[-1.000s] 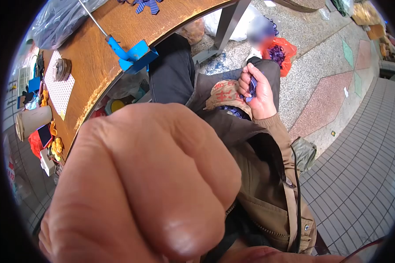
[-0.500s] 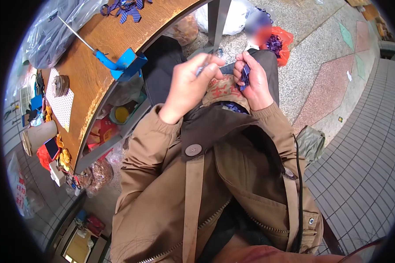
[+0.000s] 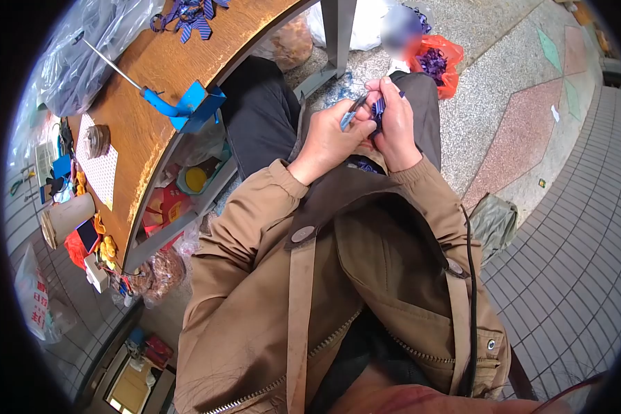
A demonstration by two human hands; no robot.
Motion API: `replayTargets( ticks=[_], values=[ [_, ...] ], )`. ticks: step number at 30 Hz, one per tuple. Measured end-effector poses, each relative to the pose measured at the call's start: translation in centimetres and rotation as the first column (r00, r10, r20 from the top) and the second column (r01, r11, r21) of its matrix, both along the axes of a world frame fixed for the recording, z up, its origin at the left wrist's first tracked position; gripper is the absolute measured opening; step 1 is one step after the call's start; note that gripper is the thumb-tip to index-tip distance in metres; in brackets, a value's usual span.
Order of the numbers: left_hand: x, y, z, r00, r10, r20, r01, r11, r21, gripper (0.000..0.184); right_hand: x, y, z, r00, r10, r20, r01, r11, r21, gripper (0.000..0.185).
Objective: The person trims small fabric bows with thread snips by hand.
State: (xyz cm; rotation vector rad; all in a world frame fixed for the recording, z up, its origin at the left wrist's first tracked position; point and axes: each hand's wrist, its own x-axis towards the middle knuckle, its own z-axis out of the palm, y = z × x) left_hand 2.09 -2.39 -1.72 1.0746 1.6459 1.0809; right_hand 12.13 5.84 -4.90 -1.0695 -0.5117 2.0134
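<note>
My left hand (image 3: 331,141) is closed around a slim light-blue and black tool (image 3: 350,116); its exact kind is too small to make out. My right hand (image 3: 397,127) pinches a folded piece of navy striped fabric (image 3: 377,112), like the small ties on the table. Both hands meet above my lap, and the left fingertips touch or nearly touch the fabric. Below them, more striped fabric (image 3: 366,164) shows in an opening at my lap, partly covered by the dark apron (image 3: 345,186).
On the left, the wooden table (image 3: 152,83) bears a blue metal holder (image 3: 199,107) with a rod, striped ties (image 3: 193,17) and a plastic bag (image 3: 93,62). A red bag (image 3: 448,69) of purple pieces stands on the floor ahead. A grey-green cloth (image 3: 493,224) lies at right.
My left hand has moved right and down, bringing the blue and black tool up to the fabric. My right hand still holds the fabric, having shifted only slightly. The view has tilted a little.
</note>
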Motion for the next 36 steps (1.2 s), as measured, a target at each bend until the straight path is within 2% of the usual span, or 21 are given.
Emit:
replayTargets(
  ticks=[5,9,10,14,19,25,30,34,35,36],
  values=[
    [-0.3,0.3,-1.1,0.996,0.014,-0.090,-0.013,1.000,0.011,0.007,0.0,0.2,0.3,1.000,0.008,0.028,-0.007,1.000,-0.005,0.025],
    [-0.5,0.2,-0.8,0.994,0.068,0.082,-0.066,0.998,-0.024,0.008,-0.1,0.4,-2.1,0.999,-0.015,-0.037,0.015,1.000,-0.009,0.030],
    [-0.6,0.2,-0.6,0.995,0.065,0.081,-0.064,0.998,-0.024,0.008,0.0,0.5,-2.0,0.999,-0.018,-0.038,0.017,1.000,-0.010,0.030],
    [-0.9,0.2,0.4,0.851,0.152,0.503,-0.073,0.982,-0.173,0.009,0.3,0.6,-1.7,0.989,0.051,-0.136,-0.064,0.994,-0.091,0.028],
    [-0.5,0.4,0.8,0.858,0.200,0.473,-0.122,0.974,-0.191,0.009,0.6,0.6,-0.8,0.954,0.134,-0.267,-0.185,0.967,-0.177,0.026],
    [-1.1,0.5,1.0,0.864,0.236,0.444,-0.107,0.949,-0.297,0.010,0.7,0.6,0.8,0.942,0.159,-0.296,-0.205,0.970,-0.128,0.022],
    [-0.7,0.4,0.2,0.868,0.220,0.446,-0.131,0.966,-0.223,0.008,0.7,0.1,-0.6,0.939,0.260,-0.225,-0.274,0.961,-0.035,0.020],
    [-0.3,0.1,-1.2,0.973,0.016,0.228,-0.014,1.000,-0.013,0.008,0.5,0.1,-2.4,0.958,0.157,-0.241,-0.174,0.984,-0.048,0.018],
    [-0.2,0.2,-1.0,0.973,0.015,0.228,-0.012,1.000,-0.013,0.008,0.5,0.1,-2.3,0.958,0.156,-0.241,-0.172,0.984,-0.048,0.018],
    [-0.2,0.2,-0.8,0.950,0.034,0.311,-0.024,0.999,-0.036,0.009,0.4,0.1,-2.2,0.967,0.129,-0.219,-0.148,0.986,-0.073,0.017]
  ],
)
